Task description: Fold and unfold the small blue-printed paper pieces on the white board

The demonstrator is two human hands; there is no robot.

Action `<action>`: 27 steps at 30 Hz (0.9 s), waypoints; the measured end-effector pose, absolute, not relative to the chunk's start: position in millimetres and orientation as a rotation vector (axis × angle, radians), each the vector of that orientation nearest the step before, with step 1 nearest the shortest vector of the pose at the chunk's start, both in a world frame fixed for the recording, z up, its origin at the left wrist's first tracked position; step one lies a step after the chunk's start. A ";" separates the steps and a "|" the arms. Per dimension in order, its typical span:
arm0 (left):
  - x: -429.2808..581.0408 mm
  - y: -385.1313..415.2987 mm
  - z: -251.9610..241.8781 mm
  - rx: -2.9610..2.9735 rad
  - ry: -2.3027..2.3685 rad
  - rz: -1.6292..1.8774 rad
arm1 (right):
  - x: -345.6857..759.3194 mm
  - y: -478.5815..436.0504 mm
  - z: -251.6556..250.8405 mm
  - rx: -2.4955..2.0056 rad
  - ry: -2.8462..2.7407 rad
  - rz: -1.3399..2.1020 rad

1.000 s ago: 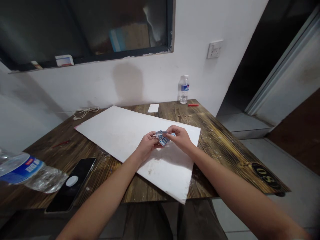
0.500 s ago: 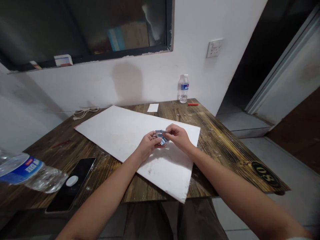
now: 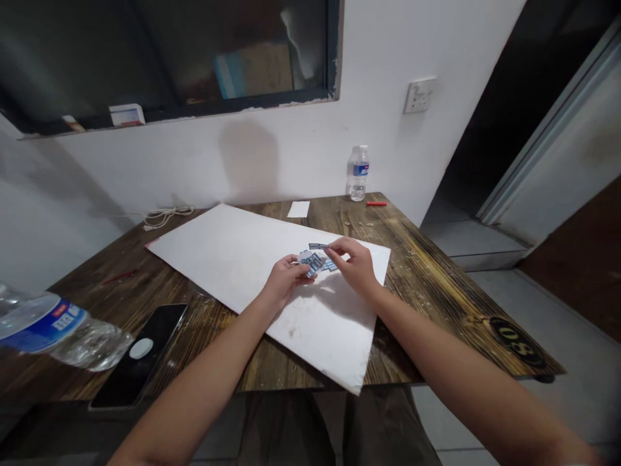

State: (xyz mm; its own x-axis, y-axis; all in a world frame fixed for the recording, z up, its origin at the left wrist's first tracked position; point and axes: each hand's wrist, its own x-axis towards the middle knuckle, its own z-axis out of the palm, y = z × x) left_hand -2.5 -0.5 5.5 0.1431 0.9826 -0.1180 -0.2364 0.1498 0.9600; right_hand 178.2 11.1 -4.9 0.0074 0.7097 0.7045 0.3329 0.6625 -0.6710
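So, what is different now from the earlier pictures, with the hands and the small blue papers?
The right hand moved away from the left hand and pinches one small blue strip at its fingertips. The other blue-and-white paper pieces have spread out, just above the white board. The water bottle and phone stayed in place.

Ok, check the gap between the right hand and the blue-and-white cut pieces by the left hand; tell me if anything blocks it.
Nothing visible blocks it: the right hand pinches a small strip just beside the blue-and-white cut pieces, with only the white board beneath them.
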 end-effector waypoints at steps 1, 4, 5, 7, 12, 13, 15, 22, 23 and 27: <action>-2.3 -0.7 6.1 0.985 1.007 1.128 | 179.4 11.0 -5.2 -0.876 -1.663 0.247; -2.2 -1.0 7.0 0.977 1.024 1.139 | 181.9 12.1 -7.5 -0.849 -1.891 -0.079; -2.4 -0.8 7.0 0.970 1.032 1.147 | 182.5 12.6 -8.2 -0.840 -1.954 -0.163; -2.9 -0.2 6.5 0.949 1.052 1.169 | 183.2 13.3 -9.1 -0.837 -2.034 -0.295; -4.1 2.2 4.2 0.929 1.075 1.194 | 184.5 11.6 -6.1 -0.840 -2.125 -0.445; -4.2 2.6 3.7 0.931 1.072 1.195 | 184.8 10.9 -5.0 -0.844 -2.135 -0.456; -4.5 2.9 3.2 0.934 1.065 1.200 | 185.5 9.8 -2.8 -0.851 -2.156 -0.473; -5.7 2.3 3.5 0.956 1.002 1.166 | 185.0 10.2 -1.7 -0.838 -2.225 -0.395; -6.0 2.7 3.2 0.956 0.999 1.167 | 184.4 10.5 -2.6 -0.830 -2.218 -0.369; -7.5 4.5 1.5 0.970 0.976 1.168 | 180.8 10.6 -8.5 -0.767 -2.163 -0.184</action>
State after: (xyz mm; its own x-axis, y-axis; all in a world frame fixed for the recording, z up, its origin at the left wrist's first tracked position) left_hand -7.5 4.5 1.5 0.1239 0.9875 -0.0975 -0.2713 0.1282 0.9539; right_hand 180.8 10.6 -8.5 -0.4830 0.4627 0.7434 0.5818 0.8041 -0.1225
